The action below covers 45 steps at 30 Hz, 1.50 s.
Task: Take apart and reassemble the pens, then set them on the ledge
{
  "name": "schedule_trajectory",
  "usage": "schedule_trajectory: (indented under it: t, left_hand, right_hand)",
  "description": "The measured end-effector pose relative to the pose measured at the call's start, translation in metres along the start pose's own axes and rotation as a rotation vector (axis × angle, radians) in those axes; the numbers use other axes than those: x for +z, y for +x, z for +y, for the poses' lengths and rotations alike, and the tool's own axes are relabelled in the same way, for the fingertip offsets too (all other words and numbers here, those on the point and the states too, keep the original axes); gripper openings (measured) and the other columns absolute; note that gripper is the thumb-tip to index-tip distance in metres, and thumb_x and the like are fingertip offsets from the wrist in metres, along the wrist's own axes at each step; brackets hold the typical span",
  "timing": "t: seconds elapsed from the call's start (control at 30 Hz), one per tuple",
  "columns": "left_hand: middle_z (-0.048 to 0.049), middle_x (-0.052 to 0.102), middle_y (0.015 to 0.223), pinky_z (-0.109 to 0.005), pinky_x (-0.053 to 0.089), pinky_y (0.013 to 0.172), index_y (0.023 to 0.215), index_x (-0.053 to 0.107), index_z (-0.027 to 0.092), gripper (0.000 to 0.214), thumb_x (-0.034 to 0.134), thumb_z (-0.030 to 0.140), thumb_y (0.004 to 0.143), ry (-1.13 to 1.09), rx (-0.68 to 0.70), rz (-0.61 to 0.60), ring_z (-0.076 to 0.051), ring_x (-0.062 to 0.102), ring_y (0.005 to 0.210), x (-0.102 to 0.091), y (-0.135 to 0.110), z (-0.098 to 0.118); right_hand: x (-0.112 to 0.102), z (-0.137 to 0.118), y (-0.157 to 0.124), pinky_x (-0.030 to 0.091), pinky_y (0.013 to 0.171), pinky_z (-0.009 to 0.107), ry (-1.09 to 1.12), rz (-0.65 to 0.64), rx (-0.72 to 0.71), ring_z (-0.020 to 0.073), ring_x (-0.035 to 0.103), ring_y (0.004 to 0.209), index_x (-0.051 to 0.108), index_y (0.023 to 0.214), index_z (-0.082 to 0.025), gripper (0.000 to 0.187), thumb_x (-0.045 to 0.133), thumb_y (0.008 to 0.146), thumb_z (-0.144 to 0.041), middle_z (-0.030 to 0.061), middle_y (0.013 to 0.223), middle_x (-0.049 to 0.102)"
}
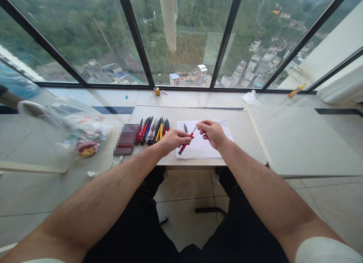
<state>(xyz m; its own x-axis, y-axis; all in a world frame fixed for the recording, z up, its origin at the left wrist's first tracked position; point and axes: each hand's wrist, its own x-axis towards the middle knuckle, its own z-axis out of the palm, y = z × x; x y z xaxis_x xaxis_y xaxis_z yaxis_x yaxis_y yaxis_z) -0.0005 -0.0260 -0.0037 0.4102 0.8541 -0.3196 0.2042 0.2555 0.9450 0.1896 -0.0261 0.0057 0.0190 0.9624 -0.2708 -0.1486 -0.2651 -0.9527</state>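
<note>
My left hand [172,139] is closed around the lower body of a red pen [185,145], over a white sheet of paper [204,146] on a small low table [244,130]. With thumb and fingers, my right hand [211,132] pinches the pen's thin upper end near its tip. A small dark pen part [185,127] lies on the paper just behind my left hand. A row of several red, blue, black and yellow pens [153,129] lies to the left of the paper.
A dark flat case [126,139] lies left of the pens. On the floor at left sits a clear plastic bag [82,130] with coloured items. A small gold tin [157,91] stands by the window. Another pale board [300,138] adjoins the table on the right.
</note>
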Motion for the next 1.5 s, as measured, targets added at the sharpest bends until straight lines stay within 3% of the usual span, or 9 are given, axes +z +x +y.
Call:
schedule_trajectory:
  t: [0.43, 0.9, 1.5]
  left_hand:
    - [-0.0072, 0.070, 0.072, -0.025, 0.032, 0.052, 0.086, 0.077, 0.012, 0.032, 0.079, 0.035, 0.063, 0.010, -0.010, 0.005, -0.010, 0.047, 0.056, -0.001, 0.000, -0.001]
    - [-0.0069, 0.070, 0.073, -0.026, 0.033, 0.053, 0.085, 0.078, 0.013, 0.028, 0.077, 0.034, 0.065, 0.021, 0.017, 0.006, -0.010, 0.047, 0.056, -0.001, -0.002, 0.001]
    - [-0.0054, 0.070, 0.069, -0.026, 0.036, 0.056, 0.079, 0.077, 0.013, 0.027, 0.080, 0.032, 0.060, -0.015, 0.022, 0.058, -0.012, 0.053, 0.060, -0.002, -0.003, 0.001]
  right_hand:
    - [0.002, -0.003, -0.001, 0.028, 0.042, 0.021, 0.066, 0.004, -0.034, 0.0079, 0.047, 0.055, 0.062, 0.069, -0.017, 0.021, 0.078, 0.059, -0.026, -0.0022, 0.062, 0.056]
    - [0.005, -0.004, -0.002, 0.032, 0.043, 0.021, -0.031, 0.054, -0.130, 0.0091, 0.049, 0.056, 0.064, 0.070, -0.017, 0.019, 0.075, 0.062, -0.030, -0.0013, 0.063, 0.058]
    - [0.012, -0.001, -0.005, 0.035, 0.042, 0.021, -0.045, -0.009, -0.128, 0.0103, 0.055, 0.054, 0.064, 0.069, -0.016, 0.017, 0.074, 0.065, -0.029, 0.0004, 0.062, 0.061]
